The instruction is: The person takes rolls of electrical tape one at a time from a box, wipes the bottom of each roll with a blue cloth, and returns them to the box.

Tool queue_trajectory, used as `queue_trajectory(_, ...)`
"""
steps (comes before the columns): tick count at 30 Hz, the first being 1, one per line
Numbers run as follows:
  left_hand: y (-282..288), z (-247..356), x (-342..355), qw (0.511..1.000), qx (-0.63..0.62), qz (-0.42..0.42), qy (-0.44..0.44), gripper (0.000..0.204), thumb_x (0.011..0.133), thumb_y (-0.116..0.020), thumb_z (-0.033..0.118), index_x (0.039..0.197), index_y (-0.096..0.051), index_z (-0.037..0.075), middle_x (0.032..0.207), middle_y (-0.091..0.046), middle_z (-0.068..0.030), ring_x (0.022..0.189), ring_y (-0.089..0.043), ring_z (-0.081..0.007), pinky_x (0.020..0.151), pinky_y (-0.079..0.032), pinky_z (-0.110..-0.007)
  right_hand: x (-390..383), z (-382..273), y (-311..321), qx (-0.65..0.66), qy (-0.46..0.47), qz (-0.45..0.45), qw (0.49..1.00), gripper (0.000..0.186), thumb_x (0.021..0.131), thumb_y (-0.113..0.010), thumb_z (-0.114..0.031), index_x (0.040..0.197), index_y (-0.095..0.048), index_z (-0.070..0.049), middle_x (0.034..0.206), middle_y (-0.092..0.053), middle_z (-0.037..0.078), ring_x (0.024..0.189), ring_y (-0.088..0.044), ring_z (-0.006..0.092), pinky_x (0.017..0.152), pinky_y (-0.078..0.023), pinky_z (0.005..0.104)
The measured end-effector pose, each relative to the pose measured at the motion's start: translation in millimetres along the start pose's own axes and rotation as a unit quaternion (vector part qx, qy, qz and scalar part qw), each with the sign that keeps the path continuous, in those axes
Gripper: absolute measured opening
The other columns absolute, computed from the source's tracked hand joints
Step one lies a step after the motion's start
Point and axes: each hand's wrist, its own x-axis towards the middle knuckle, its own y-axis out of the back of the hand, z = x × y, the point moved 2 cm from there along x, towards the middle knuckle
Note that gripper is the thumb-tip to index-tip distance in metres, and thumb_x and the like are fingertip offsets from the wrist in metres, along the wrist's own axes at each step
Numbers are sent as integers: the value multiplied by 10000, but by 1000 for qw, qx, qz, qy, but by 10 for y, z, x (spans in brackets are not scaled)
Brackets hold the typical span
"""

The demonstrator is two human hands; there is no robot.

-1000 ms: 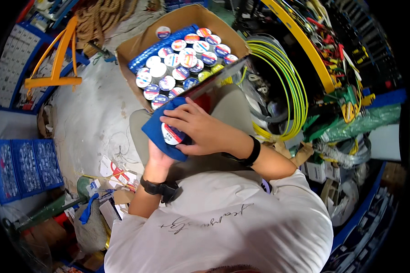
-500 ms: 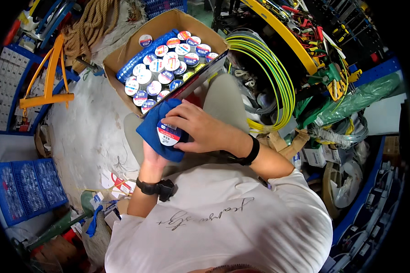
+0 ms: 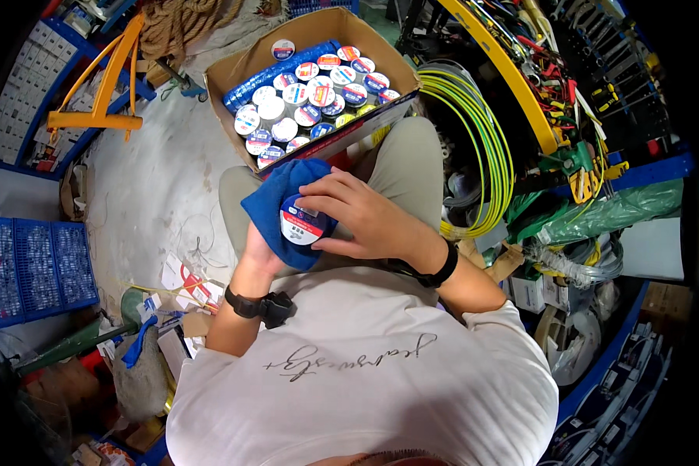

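Note:
In my lap area, my left hand (image 3: 258, 252) is under a blue cloth (image 3: 266, 206), supporting it with a round tape roll (image 3: 301, 229) that has a white, red and navy label; most of its fingers are hidden by the cloth. My right hand (image 3: 349, 213) grips that roll from the right, its fingers curved over the top edge and the thumb at the lower edge. Just beyond, a cardboard box (image 3: 227, 85) holds several similar rolls (image 3: 322, 95) in rows and a rolled blue bubbled wrap (image 3: 248, 81).
An orange frame (image 3: 97, 119) and blue parts bins (image 3: 37, 268) stand left. Coiled yellow-green cable (image 3: 489, 155) and a yellow tool rack (image 3: 512, 78) with tools are right. Rope (image 3: 186, 23) lies behind the box; scattered cartons and papers are at lower left.
The cloth, roll and both my hands have shifted slightly, with my right fingers still on the roll. The surroundings have moved in the picture as the view shifted.

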Motion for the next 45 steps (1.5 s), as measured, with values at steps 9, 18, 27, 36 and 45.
queue_trajectory(9,106,-46,-175,997,28,71,-1,480,970,-319,356,1312,-391,29,1278,-494,-121,1112,-534,-231,936,-456,-353,-124,4,-173,16,9,1,1000,569,672,-738,-190,1170,-500,-52,1205,-495,125,1106,-451,337,959,-383,437)
queue_trajectory(18,-43,-13,8,999,11,43,22,488,965,-323,372,1306,-398,30,1255,-506,-123,1086,-554,-227,921,-474,-355,-77,120,-69,10,4,-7,1000,557,694,-723,-184,1186,-500,-45,1221,-508,124,1105,-458,328,979,-367,435)
queue_trajectory(27,-5,-64,115,997,25,71,36,471,966,-344,367,1302,-406,43,1245,-514,-111,1085,-556,-213,913,-480,-349,-113,257,13,39,-17,-12,999,552,677,-734,-212,1162,-524,-51,1199,-516,118,1093,-455,327,971,-368,435)
queue_trajectory(36,79,-136,139,997,-5,63,51,498,962,-321,385,1315,-403,43,1261,-510,-119,1088,-553,-228,923,-469,-365,-158,316,21,46,-36,-15,998,536,676,-734,-210,1149,-536,-54,1195,-515,121,1096,-457,325,973,-362,437)
queue_trajectory(45,43,-166,158,997,5,74,37,502,956,-330,404,1296,-421,46,1223,-535,-106,1048,-574,-218,891,-488,-355,-163,369,46,57,-27,-25,998,531,675,-735,-205,1143,-538,-54,1191,-517,121,1089,-458,325,967,-368,427)
